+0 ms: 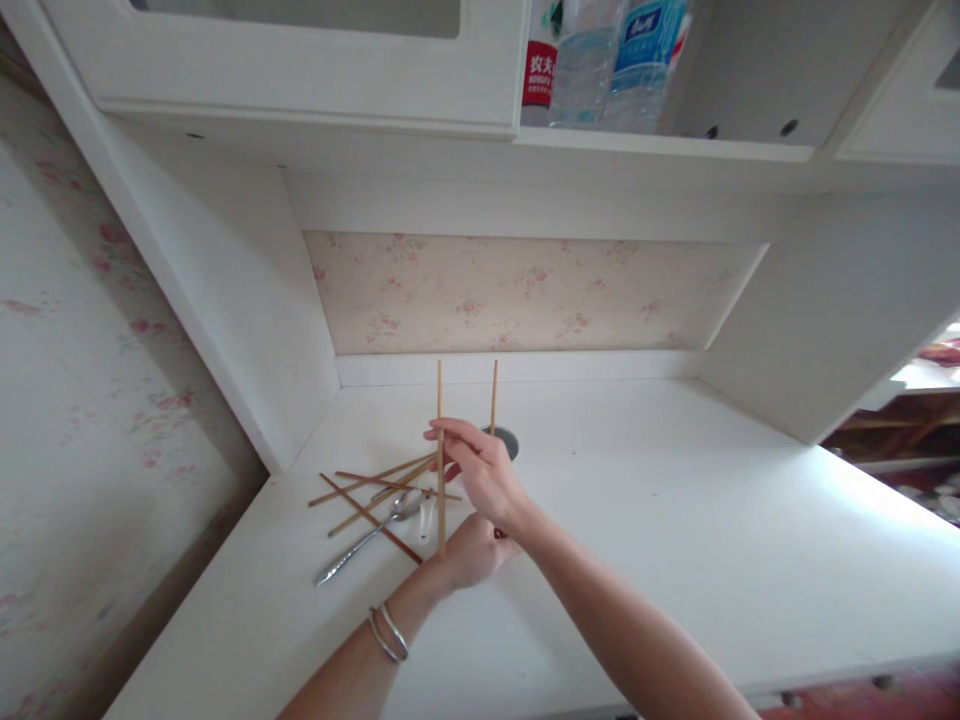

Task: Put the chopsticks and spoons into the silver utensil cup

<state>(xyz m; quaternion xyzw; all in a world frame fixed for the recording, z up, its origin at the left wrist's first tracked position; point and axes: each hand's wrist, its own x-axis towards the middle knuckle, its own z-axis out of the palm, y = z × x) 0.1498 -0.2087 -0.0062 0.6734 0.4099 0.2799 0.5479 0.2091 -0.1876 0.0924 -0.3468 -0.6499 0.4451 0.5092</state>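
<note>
My right hand (487,480) pinches a light wooden chopstick (440,400), which stands nearly upright in its fingertips. Just behind that hand shows the dark grey rim of a cup (508,440), with another chopstick (494,395) sticking up out of it. Lower down, my left hand (472,555), with bangles on its wrist, curls in at the cup's base; the right hand and forearm hide most of its fingers. To the left, several loose chopsticks (349,493) lie crossed on the white surface. Among them are a metal spoon (360,548) and a small clear piece (426,520) I cannot identify.
The white countertop (637,560) sits in a recess between side panels, with a flowered back panel (525,290). Overhead, a cabinet shelf (660,142) holds plastic bottles (589,60). A floral wall (97,400) stands on the left. Shelving with items (900,430) shows at the far right.
</note>
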